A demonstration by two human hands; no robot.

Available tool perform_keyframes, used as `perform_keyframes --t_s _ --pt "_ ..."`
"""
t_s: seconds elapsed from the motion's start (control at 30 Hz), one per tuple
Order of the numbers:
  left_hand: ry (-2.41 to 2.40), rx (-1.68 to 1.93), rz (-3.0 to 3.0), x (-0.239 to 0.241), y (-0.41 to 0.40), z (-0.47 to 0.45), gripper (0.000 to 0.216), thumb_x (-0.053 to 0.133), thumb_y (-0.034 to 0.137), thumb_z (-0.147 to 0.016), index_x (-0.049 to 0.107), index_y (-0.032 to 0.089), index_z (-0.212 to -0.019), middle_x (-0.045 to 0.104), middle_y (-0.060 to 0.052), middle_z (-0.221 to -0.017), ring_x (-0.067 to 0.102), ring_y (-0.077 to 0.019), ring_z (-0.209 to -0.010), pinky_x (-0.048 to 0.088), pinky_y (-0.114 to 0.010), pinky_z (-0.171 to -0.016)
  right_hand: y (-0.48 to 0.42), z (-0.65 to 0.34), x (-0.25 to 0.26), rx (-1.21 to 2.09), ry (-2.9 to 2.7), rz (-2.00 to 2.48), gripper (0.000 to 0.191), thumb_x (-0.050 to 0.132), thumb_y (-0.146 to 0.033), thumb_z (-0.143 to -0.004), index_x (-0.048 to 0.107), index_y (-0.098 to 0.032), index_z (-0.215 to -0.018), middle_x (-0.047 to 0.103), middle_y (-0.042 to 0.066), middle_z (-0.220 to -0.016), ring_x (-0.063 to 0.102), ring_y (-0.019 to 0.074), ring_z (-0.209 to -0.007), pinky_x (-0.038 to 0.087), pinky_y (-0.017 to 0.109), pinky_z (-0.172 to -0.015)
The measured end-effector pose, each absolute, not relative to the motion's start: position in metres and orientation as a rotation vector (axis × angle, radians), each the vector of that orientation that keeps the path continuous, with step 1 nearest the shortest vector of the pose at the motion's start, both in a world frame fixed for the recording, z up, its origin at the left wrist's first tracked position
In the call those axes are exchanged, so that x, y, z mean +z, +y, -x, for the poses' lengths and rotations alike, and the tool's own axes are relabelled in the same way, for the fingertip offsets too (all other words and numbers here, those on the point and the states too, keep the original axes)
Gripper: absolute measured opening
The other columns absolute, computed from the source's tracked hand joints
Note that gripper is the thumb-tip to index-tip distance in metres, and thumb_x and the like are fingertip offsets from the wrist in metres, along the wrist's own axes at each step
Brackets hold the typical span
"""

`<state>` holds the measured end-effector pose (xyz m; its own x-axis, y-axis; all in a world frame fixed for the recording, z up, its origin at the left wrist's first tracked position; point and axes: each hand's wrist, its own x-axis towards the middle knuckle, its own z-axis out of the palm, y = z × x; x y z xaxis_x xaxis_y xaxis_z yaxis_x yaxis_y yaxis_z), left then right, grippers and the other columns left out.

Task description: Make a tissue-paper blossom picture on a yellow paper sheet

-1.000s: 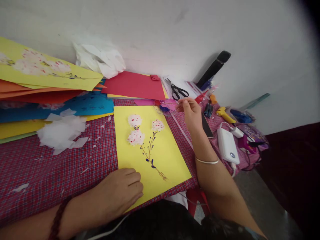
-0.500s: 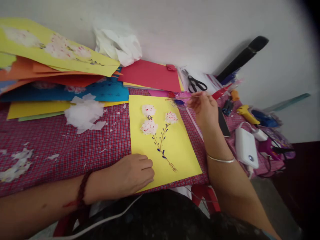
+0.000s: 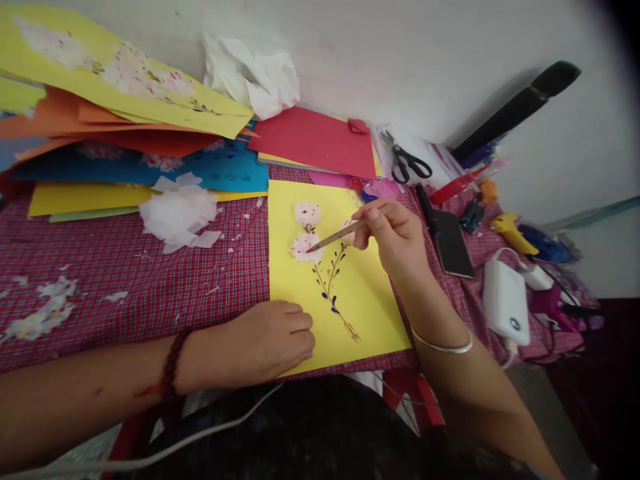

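Right hand (image 3: 365, 230) pinches the brush (image 3: 336, 235); a slip may smear the flower (image 3: 301, 245) left of it. Left hand (image 3: 270, 340): grip unclear.

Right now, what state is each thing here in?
Right hand: gripping brush
Brush: held, tip at a flower
Left hand: resting on yellow sheet
Yellow sheet: flat, bearing three flowers
Scissors: lying down, unheld
White paper wad: crumpled
White device: cable plugged in
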<state>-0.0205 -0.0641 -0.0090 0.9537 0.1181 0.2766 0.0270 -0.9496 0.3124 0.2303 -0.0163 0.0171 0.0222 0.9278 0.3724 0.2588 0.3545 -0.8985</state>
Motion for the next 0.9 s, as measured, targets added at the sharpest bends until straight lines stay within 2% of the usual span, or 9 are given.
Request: perform_keyframes --t_s 0.43,0.57,0.7,0.9 --pt "0.146 0.371 -2.764 -0.0132 -0.0650 0.0221 0.025 0.050 0.016 -0.101 0.057 0.019 -0.078 0.058 -0.001 -0.076 0.049 -0.0176 -0.070 0.040 -0.034 -0.065 -0.0138 -0.2396 0.0241 0.710 -1.411 1.137 0.040 0.061 -0.060 -0.091 0.061 -0.023 -0.076 0.050 -0.006 -0.051 0.045 0.0068 -0.040 0.039 0.022 -0.042" --pt "0.143 0.391 -2.752 -0.0122 -0.0650 0.0217 0.025 0.049 0.016 -0.101 0.057 0.019 -0.078 0.059 -0.001 -0.075 0.049 -0.0178 -0.069 0.039 -0.034 -0.064 -0.0132 -0.2389 0.0230 0.701 -1.457 1.149 0.042 0.061 -0.062 -0.090 0.060 -0.023 -0.075 0.051 -0.006 -0.053 0.046 0.0067 -0.042 0.040 0.022 -0.042" --pt "0.135 0.406 -2.744 -0.0122 -0.0646 0.0216 0.025 0.049 0.015 -0.101 0.057 0.018 -0.077 0.058 -0.001 -0.075 0.049 -0.0177 -0.069 0.038 -0.035 -0.064 -0.0136 -0.2365 0.0224 0.698 -1.504 1.108 0.038 0.063 -0.057 -0.091 0.062 -0.022 -0.076 0.054 -0.005 -0.056 0.050 0.0061 -0.044 0.041 0.021 -0.044" --pt "0.114 0.382 -2.760 -0.0125 -0.0641 0.0223 0.023 0.051 0.013 -0.100 0.055 0.018 -0.078 0.058 -0.001 -0.075 0.047 -0.0179 -0.069 0.037 -0.035 -0.065 -0.0123 -0.2380 0.0232 0.669 -1.425 1.015 0.037 0.062 -0.055 -0.093 0.061 -0.022 -0.076 0.051 -0.006 -0.057 0.047 0.0047 -0.041 0.037 0.020 -0.040"
